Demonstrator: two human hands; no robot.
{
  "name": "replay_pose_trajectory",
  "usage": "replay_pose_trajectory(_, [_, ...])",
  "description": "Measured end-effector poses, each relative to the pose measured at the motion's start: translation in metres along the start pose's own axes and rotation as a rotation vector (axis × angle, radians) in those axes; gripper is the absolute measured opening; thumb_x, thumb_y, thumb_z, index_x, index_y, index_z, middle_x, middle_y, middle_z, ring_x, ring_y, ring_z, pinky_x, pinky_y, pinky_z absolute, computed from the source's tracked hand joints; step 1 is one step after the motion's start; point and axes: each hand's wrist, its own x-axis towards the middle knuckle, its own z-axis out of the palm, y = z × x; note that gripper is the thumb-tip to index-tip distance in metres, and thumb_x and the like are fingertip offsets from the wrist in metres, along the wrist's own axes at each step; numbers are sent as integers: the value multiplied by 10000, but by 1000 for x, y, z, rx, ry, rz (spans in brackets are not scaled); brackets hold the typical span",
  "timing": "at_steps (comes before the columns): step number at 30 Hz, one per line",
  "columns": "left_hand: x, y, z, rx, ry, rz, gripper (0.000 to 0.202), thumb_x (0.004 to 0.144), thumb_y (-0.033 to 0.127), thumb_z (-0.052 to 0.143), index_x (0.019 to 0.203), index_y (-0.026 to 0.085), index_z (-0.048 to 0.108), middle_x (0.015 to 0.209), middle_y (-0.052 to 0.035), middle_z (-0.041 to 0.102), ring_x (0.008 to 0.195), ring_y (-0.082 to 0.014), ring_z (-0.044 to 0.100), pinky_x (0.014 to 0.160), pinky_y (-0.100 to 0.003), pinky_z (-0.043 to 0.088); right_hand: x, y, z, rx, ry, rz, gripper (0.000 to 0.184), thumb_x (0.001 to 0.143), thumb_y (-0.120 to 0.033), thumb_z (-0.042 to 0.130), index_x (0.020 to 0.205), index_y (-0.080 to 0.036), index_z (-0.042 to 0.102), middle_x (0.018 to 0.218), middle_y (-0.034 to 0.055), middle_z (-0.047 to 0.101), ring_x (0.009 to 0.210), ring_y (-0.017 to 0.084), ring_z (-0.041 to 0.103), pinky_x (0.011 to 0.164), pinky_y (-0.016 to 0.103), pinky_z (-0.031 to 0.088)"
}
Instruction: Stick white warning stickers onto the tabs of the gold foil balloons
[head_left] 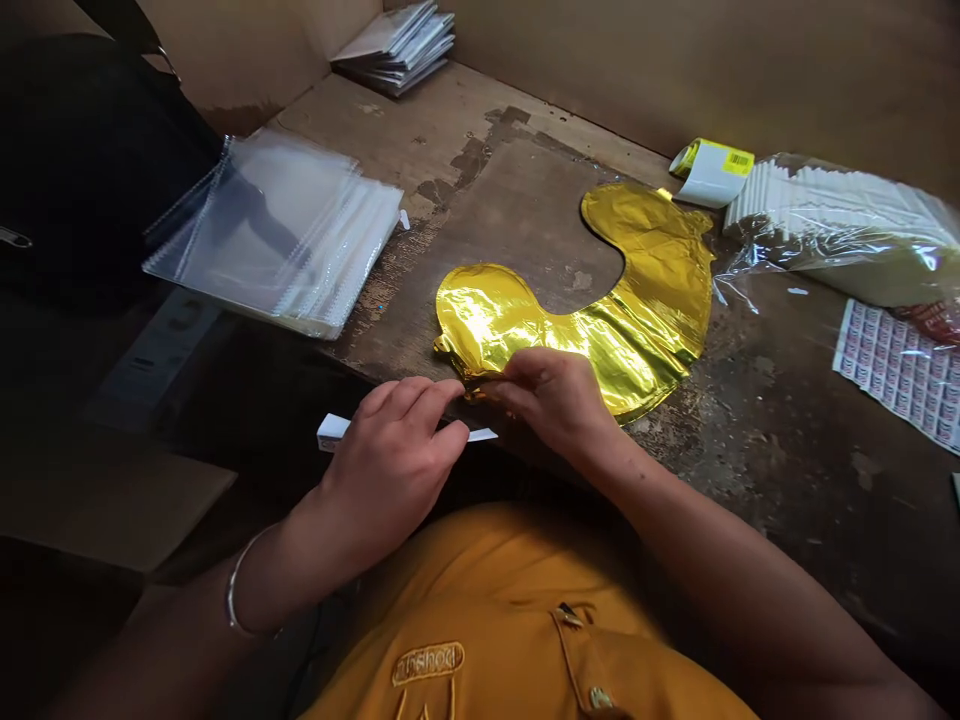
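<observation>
A flat, uninflated gold foil balloon (656,290), curved like a hook, lies on the dark worn table. My right hand (559,400) is closed in a pinch on its near left edge. Beside it, my left hand (401,455) has its fingers bent together, the fingertips right at the same edge of the balloon. A thin white strip (334,432) passes under my left hand and shows on both sides of it, so it appears held in those fingers. The exact grip is hidden behind the knuckles.
Clear plastic sleeves (292,230) lie stacked at the left table edge, near a black bag (82,170). Flat packets (397,45) are piled at the back. On the right are a bag of white sticks (840,210), a label roll (712,172) and a sticker sheet (896,375).
</observation>
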Motion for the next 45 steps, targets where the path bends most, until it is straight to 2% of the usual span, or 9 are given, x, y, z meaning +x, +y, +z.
replay_pose_trajectory(13, [32,-26,21,-248,-215,254,157,890,145,491,906,144,647,1261,-118,615,1225,-233,531,1095,-435,394,28,0,-13,278,-125,210,381,834,-410,533,539,-169,514,486,-56,392,468,67,309,461,233,263])
replay_pose_trajectory(16, [35,-32,23,-277,-256,248,151,887,160,493,859,144,640,1078,-111,660,1065,-226,599,979,-399,475,12,1,-12,93,33,57,241,794,-392,623,758,-154,640,703,31,638,638,144,541,609,281,450])
replay_pose_trajectory(19, [35,-32,22,-267,-281,231,163,888,178,492,844,151,647,913,-90,661,934,-230,610,866,-385,508,-15,1,-9,-215,64,-186,465,725,-293,708,1143,-111,616,1206,187,633,1100,308,562,943,462,455])
replay_pose_trajectory(24, [35,-31,18,-289,-287,222,161,886,164,492,841,159,646,957,-99,674,960,-221,623,857,-360,520,-38,-3,-14,-228,60,-164,164,863,-195,551,891,-174,711,1066,116,717,981,239,642,882,392,506])
replay_pose_trajectory(29, [33,-34,22,-330,-171,255,181,890,142,469,844,174,642,1233,-97,650,1111,-212,623,941,-353,518,9,35,-73,2,111,136,67,798,-203,632,787,-172,691,762,15,720,695,135,648,684,269,504])
replay_pose_trajectory(34, [33,-35,24,-333,-195,254,220,897,146,429,860,190,641,1291,-73,624,1162,-222,606,966,-368,519,76,115,-171,-246,497,432,51,779,-131,568,797,-128,615,770,48,663,677,130,558,662,286,448])
replay_pose_trajectory(37, [34,-34,23,-334,-229,226,235,910,163,409,888,195,641,1300,-72,619,1162,-227,608,969,-380,521,87,134,-197,-400,603,488,128,830,-173,506,857,-113,616,881,127,660,818,193,549,753,349,418])
replay_pose_trajectory(41, [35,-35,24,-326,-250,227,229,911,163,408,885,195,633,1297,-71,622,1163,-223,607,967,-374,519,67,120,-171,-568,530,348,239,906,-237,447,1030,-142,627,1155,158,631,1070,229,500,917,356,351])
replay_pose_trajectory(45, [38,-35,25,-316,-281,217,220,924,188,409,869,196,622,1301,-66,619,1151,-221,611,951,-371,515,37,105,-124,-679,173,258,223,876,-328,528,950,-186,684,940,94,719,908,232,589,812,347,414])
